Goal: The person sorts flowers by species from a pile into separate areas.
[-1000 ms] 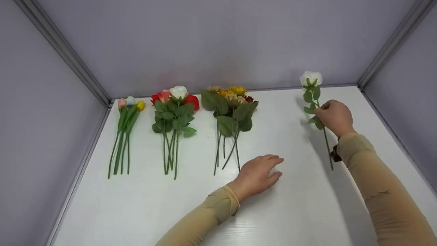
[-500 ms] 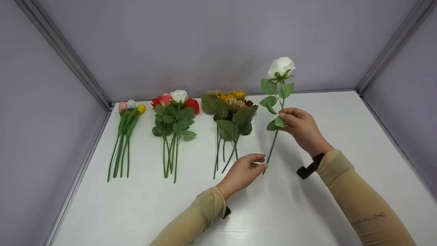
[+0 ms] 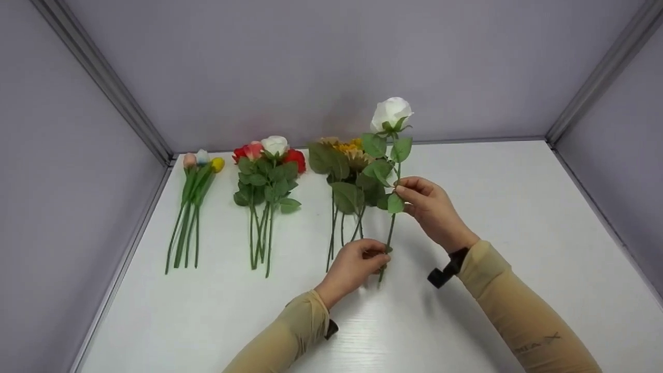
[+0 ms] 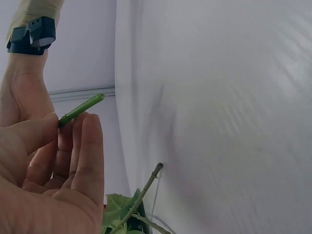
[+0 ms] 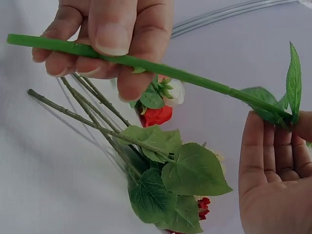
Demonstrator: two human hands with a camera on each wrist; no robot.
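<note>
Both hands on one flower. Left hand (image 3: 357, 261) pinches the lower end of the white rose (image 3: 391, 114) stem between thumb and curled fingers; the left wrist view shows the cut green tip (image 4: 82, 109) sticking out just past the fingertips (image 4: 90, 141). Right hand (image 3: 430, 204) grips the same stem higher up, at the lowest leaves, thumb and forefinger closed on it; the right wrist view shows the stem (image 5: 161, 70) running across from one hand to the other. Rose held upright, slightly tilted, clear of the white table (image 3: 518, 207), bloom up against the grey back wall (image 3: 321, 62).

Landmark: the sunflower bunch (image 3: 347, 173), lying flat on the table with stems toward the person.
- White rose: just in front of the bunch and to its right, its leaves overlapping the bunch's leaves in the head view. Cannot tell if they touch.
- Left hand: at the near ends of the bunch's stems, just to their right.
- Rose bunch (image 3: 267, 176), red, pink and white heads: left of the sunflower bunch, apart from it.
- Tulip bunch (image 3: 194, 191), pink, pale blue and yellow buds: further left again, beyond the rose bunch, near the left wall.

Both forearms in tan sleeves (image 3: 518, 316); black wrist-worn device (image 3: 444, 272) at the right wrist.
</note>
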